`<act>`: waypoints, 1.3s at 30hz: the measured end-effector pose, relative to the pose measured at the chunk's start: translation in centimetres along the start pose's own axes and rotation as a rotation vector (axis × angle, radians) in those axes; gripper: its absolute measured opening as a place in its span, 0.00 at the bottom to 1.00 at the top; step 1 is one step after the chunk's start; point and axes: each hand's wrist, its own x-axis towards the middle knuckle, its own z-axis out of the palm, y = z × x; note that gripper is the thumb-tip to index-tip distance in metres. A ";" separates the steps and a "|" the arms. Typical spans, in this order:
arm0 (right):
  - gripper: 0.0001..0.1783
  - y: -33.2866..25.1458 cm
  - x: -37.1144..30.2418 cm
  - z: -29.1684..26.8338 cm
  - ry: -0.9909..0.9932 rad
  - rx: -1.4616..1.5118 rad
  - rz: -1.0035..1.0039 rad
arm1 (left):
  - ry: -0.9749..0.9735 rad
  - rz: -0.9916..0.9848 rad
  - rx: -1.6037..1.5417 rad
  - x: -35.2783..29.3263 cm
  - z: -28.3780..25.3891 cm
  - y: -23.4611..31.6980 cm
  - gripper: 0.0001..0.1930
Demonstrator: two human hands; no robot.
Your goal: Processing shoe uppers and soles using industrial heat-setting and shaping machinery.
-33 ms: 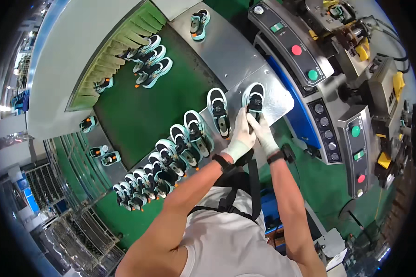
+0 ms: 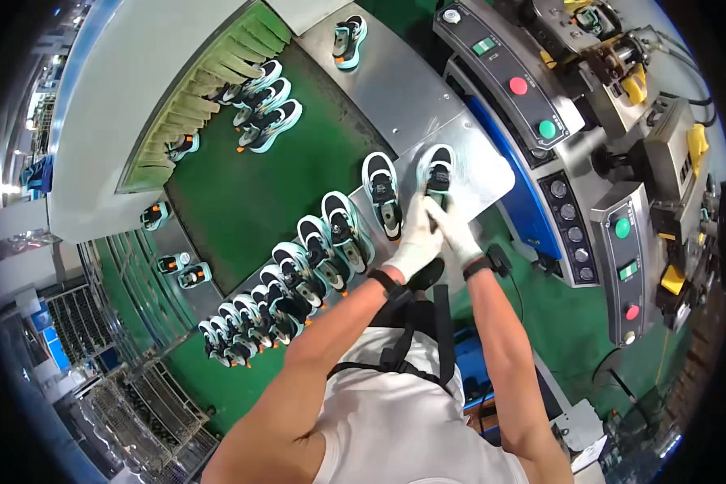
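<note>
The left hand (image 2: 416, 239) and the right hand (image 2: 458, 234), both in white gloves, are together, closed on the heel end of a shoe (image 2: 438, 171). The shoe's white-rimmed toe points away from the wearer, straight ahead of the grip, over the steel table (image 2: 484, 173); whether its sole touches the steel I cannot tell. The fingers overlap at the heel, so how each one lies is partly hidden. Just left of the grip stands a second shoe (image 2: 381, 194), toe forward too, apart from the held one. From there a row (image 2: 298, 274) of like shoes, black with white and pale teal, runs left and back toward the wearer, set close side by side. Ahead and to the left of the grip is the green belt (image 2: 298, 194), with a cluster (image 2: 266, 113) of shoes on its far part, by the strip curtain (image 2: 234, 60). A lone shoe (image 2: 349, 42) stands well ahead of the grip on the steel. Right of the grip are a blue panel (image 2: 512, 181), a column of gauges (image 2: 567, 212) and two grey consoles, the farther (image 2: 492, 68) and the nearer (image 2: 613, 278), each with red and green buttons. Dark straps circle both wrists, just behind the gloves.
</note>
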 end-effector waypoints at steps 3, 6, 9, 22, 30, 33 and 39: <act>0.42 3.5 1.5 2.1 0.064 -0.272 -0.070 | -0.176 -0.240 -0.287 -3.7 -2.7 -1.7 0.32; 0.49 5.7 1.4 4.5 0.362 -0.679 -0.189 | -0.097 -0.240 -0.291 -8.9 -7.0 -0.9 0.24; 0.51 3.3 1.2 5.3 0.046 -0.373 0.023 | 0.131 -0.305 -0.258 -12.0 -12.5 -1.8 0.23; 0.42 2.9 3.1 4.5 0.211 -0.623 -0.069 | 0.446 0.040 0.707 13.0 -35.3 -12.0 0.33; 0.56 -0.8 2.1 3.3 -0.174 -0.622 0.132 | 0.084 -0.287 0.830 20.4 -36.0 -17.1 0.28; 0.51 -6.6 1.1 3.4 -0.102 -0.097 0.120 | 0.095 -0.247 0.517 17.7 -33.3 -10.8 0.25; 0.37 -15.4 2.1 -1.3 -0.382 0.017 0.177 | 0.085 -0.216 -0.527 9.8 -22.5 4.3 0.27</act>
